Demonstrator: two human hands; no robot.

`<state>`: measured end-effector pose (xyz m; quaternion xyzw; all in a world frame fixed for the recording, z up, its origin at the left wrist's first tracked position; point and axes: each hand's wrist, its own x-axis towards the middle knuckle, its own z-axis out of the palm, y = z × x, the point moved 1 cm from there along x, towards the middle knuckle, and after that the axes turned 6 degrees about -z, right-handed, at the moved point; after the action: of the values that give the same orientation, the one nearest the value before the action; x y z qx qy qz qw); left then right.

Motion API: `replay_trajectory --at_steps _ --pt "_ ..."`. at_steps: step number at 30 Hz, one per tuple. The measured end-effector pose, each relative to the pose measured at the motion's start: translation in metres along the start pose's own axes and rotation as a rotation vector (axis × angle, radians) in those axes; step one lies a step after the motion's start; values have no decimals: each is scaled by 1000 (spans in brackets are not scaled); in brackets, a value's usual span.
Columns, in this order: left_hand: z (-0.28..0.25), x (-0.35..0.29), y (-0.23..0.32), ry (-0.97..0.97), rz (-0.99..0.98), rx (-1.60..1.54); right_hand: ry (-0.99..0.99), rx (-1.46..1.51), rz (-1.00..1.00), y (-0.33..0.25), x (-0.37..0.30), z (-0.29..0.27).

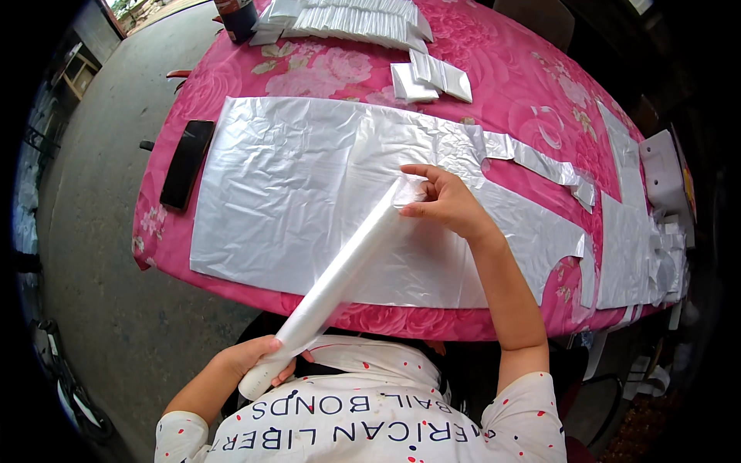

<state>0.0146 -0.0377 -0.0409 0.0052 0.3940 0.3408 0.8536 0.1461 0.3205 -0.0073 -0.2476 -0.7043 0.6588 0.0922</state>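
A long, slim roll of clear plastic (340, 266) slants across the front edge of the table, its lower end near my body. My left hand (258, 359) is wrapped round that lower end. At the upper end, my right hand (448, 202) holds the roll's tip between thumb and forefinger. Under the roll, silvery-white plastic bags (270, 185) lie spread flat, creased, with cut-out handle strips (532, 160) pointing right. The roll's far end is partly covered by my right fingers.
A pink flowered cloth (324, 73) covers the table. A black phone (187, 164) lies at the left edge. Folded white packets (431, 77) and a long stack of them (355, 21) sit at the back, beside a dark bottle (236, 18). More plastic sheets (624, 251) lie at right.
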Motion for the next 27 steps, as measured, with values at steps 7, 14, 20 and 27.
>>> replay_trajectory --at_steps 7,14,20,27 --pt "-9 -1 -1 143 98 93 -8 26 22 -1 2 -4" --pt "-12 -14 -2 43 41 73 -43 -56 34 0 6 -9" --pt "-6 -8 -9 56 19 19 31 44 145 1 4 -23" --pt "-5 -8 -8 22 15 -58 -145 30 209 4 7 -17"
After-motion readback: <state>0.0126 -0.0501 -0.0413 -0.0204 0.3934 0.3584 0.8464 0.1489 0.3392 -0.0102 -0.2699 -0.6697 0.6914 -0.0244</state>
